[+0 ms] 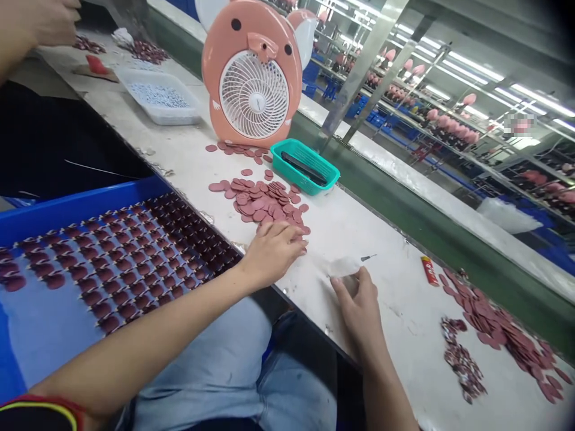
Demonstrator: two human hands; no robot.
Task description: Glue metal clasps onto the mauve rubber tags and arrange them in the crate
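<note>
My left hand is at the near edge of a pile of reddish-pink discs on the table. Its fingers are curled together, and whatever may be under them is hidden. Over the table to the right, my right hand has its thumb and fingers around a whitish translucent squeeze bottle. The bottle lies tilted and looks blurred; a thin dark needle tip points away from the hand to the right.
A blue tray at left holds rows of assembled discs. Behind the pile stand a green basket and pink fan; a white tub is farther left. More discs, small shiny pieces and a red tube lie right. Another person's hand is upper left.
</note>
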